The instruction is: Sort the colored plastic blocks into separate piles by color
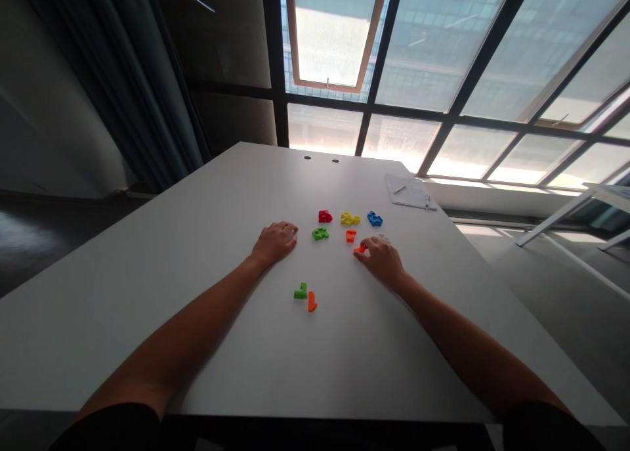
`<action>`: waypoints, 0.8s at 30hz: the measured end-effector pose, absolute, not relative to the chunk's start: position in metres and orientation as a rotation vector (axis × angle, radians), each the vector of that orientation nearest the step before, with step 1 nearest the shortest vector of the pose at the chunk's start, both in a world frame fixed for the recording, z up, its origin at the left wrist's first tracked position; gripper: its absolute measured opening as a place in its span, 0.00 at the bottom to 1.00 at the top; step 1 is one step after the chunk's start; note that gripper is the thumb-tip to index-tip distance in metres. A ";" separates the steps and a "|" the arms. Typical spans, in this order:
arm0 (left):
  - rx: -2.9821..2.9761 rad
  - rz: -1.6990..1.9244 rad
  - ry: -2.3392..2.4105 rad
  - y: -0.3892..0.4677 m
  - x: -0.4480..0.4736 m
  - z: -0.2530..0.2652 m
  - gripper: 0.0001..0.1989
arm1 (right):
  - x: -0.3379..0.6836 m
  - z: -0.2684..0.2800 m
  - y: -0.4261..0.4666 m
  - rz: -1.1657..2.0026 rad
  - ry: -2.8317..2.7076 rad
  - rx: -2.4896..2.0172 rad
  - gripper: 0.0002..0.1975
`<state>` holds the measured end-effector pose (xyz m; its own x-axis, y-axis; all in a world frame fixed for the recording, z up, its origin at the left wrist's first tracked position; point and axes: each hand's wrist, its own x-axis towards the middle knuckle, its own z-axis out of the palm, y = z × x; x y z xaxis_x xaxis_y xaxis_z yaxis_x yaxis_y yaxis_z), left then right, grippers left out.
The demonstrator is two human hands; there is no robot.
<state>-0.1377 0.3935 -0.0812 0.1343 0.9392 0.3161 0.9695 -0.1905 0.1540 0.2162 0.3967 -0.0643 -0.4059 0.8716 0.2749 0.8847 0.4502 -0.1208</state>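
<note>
On the white table (236, 195) several small coloured plastic pieces lie before me. My right hand (382, 260) pinches an orange plastic piece (360, 249) between thumb and fingers, low over the tabletop. Just beyond it sits another orange piece (350, 236). Something pale (383, 238) is partly hidden behind my right fingers. My left hand (275, 242) rests on the table with nothing in it, its fingers stretched out. A green piece (320, 234) lies to its right. Closer to me are a green T-shaped piece (300, 291) and an orange half-round piece (312, 301), side by side.
Farther back stand red (325, 216), yellow (350, 218) and blue (375, 218) piece clusters in a row. Paper sheets (409, 192) with pens lie at the table's right edge. Windows rise behind the table, and a dark curtain (123, 77) hangs at the left.
</note>
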 end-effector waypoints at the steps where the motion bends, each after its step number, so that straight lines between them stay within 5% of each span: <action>1: -2.298 -0.527 -1.942 0.394 -0.138 -0.081 0.17 | 0.216 -0.064 0.397 -0.067 -2.418 -1.515 0.13; 15: -2.306 -0.534 -1.952 0.393 -0.137 -0.080 0.18 | 0.219 -0.067 0.398 -0.048 -2.407 -1.324 0.16; 24: -2.302 -0.536 -1.953 0.392 -0.136 -0.080 0.18 | 0.170 -0.053 0.317 0.199 -2.703 -0.348 0.15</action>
<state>-0.1357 0.3916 -0.0797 0.1284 0.9419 0.3104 0.9684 -0.1866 0.1657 0.1703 0.3172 -0.0531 -0.8865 0.2706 0.3753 0.2127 0.9587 -0.1889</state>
